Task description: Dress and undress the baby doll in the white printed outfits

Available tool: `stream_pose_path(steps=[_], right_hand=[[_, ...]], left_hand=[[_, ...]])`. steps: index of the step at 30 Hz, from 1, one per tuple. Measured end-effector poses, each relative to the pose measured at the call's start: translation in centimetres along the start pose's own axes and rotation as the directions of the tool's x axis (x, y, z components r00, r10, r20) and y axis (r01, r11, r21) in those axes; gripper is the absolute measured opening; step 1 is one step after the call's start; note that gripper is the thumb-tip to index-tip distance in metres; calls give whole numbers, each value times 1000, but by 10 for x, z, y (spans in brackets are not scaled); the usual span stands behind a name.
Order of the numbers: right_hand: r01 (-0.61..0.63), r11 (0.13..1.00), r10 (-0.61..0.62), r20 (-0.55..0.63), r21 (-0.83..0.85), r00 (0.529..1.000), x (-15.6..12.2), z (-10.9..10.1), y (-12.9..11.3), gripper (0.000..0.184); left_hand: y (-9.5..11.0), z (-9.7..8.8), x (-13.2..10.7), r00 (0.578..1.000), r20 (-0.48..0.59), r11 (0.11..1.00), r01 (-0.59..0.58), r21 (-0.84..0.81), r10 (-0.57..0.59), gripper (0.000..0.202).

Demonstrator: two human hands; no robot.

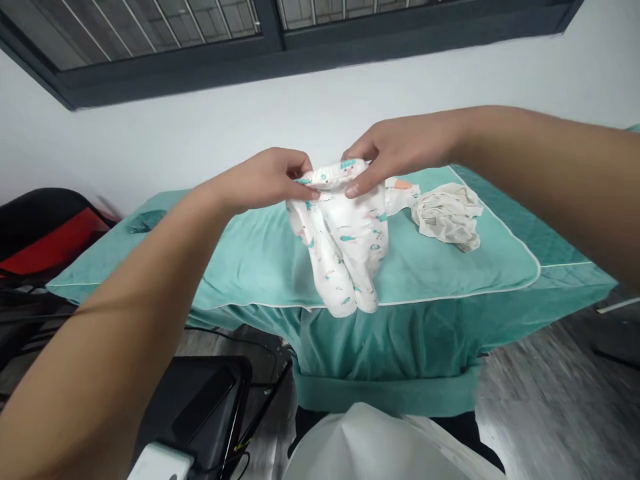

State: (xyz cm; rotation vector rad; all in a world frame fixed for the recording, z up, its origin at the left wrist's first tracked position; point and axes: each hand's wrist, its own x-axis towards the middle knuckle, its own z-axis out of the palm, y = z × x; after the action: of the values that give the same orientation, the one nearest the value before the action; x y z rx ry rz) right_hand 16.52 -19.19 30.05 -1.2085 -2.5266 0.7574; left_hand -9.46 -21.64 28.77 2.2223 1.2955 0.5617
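Observation:
A pair of small white baby pants with a green and pink print hangs over the green-covered bed, its two legs pointing down toward the near edge. My left hand pinches the left end of the waistband between thumb and fingers. At the right end, my right hand grips the same waistband, thumb in front and fingers partly hidden behind the cloth. Just right of the pants lies a crumpled off-white cloth. Beside it is a white piece of fabric with an orange patch, partly hidden by the pants.
A green cover with white piping lies over the bed against the white wall. A window runs above. At lower left stands a black tray-like surface with a dark flat object and a white device. A black and red chair is at left.

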Motion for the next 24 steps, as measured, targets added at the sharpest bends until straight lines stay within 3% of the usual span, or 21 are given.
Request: stream_pose_path(steps=[3, 6, 9, 12, 14, 15, 17, 19, 20, 22, 24], right_hand=[[-15, 998, 19, 69, -55, 997, 7, 9, 10, 49], [-96, 995, 99, 101, -34, 990, 31, 35, 38, 47], [-110, 982, 121, -65, 153, 991, 63, 69, 62, 47], [-63, 907, 187, -263, 417, 947, 99, 105, 79, 36], [-100, 909, 237, -303, 405, 923, 122, 126, 91, 24], [-130, 924, 251, -314, 360, 916, 132, 135, 99, 18], [-163, 950, 251, -337, 267, 907, 149, 147, 119, 28], [-179, 970, 232, -397, 168, 888, 164, 150, 143, 48], [-195, 975, 223, -435, 108, 873, 171, 147, 157, 54], [-254, 967, 215, -513, -6, 831, 186, 135, 186, 61], [-338, 941, 264, -558, -33, 787, 202, 117, 217, 67]], left_hand=[[-30, 3, 12, 987, -141, 996, 78, 34, -73, 30], [-73, 18, 21, 951, -262, 986, 152, -68, -165, 32], [-116, 37, 30, 876, -416, 970, 210, -124, -243, 30], [-150, 57, 44, 769, -560, 951, 265, -157, -307, 23], [-165, 73, 54, 726, -627, 956, 271, -115, -281, 16], [-169, 83, 60, 728, -641, 966, 246, -85, -242, 16], [-171, 105, 71, 789, -592, 986, 140, -86, -164, 21], [-169, 129, 85, 879, -442, 965, 69, -253, -179, 22], [-167, 141, 93, 908, -355, 928, 88, -362, -224, 21], [-166, 162, 111, 922, -192, 828, 191, -527, -335, 22], [-167, 178, 129, 908, -47, 699, 287, -655, -417, 26]])
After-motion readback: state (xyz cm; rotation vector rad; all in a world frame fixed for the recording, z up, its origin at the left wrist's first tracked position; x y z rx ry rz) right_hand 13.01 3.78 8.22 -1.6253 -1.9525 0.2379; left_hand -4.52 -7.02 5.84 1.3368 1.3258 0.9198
